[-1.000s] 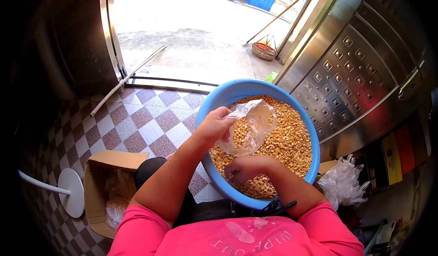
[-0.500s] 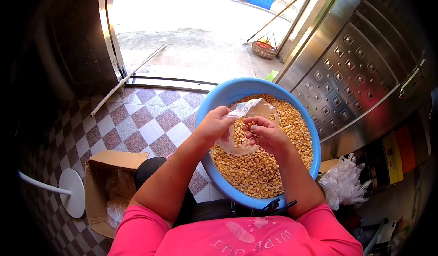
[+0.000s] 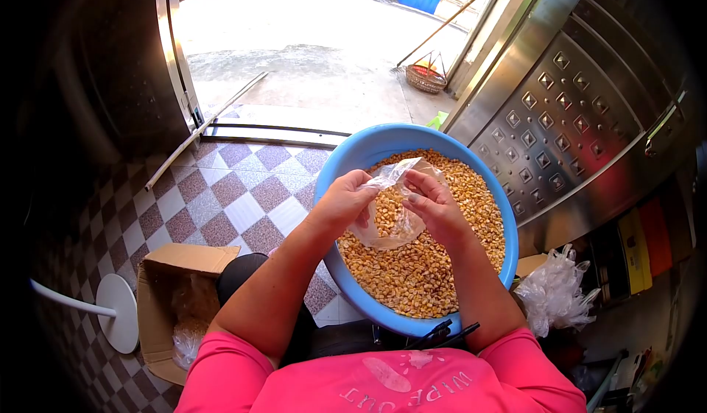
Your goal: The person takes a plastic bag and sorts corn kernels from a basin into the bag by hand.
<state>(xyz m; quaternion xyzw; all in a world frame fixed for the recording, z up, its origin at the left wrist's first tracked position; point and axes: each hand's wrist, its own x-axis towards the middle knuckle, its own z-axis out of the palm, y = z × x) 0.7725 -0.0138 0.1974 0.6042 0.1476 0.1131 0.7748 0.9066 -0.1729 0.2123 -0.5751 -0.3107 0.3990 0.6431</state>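
Observation:
A wide blue basin (image 3: 333,164) full of yellow corn kernels (image 3: 468,247) stands before me. Over the corn, my left hand (image 3: 347,201) pinches the edge of a thin clear plastic bag (image 3: 387,225), whose mouth gapes toward the right. My right hand (image 3: 436,205) is at that mouth, its fingers bent and its thumb apart from them. No kernels show in the right fingers; part of the fingertips lies behind or against the bag's film, so whether they touch it is unclear.
At the left sits an open cardboard box (image 3: 158,321) with a plastic bag inside, near a white round stand base (image 3: 116,313). Crumpled clear bags (image 3: 556,291) lie right of the basin. Ahead are a pole (image 3: 210,129), a doorway sill and a wicker basket (image 3: 426,79).
The kernels held in my right fingers are gone from sight. Those fingers have opened and shifted slightly up and right at the bag's mouth. My left hand keeps its grip.

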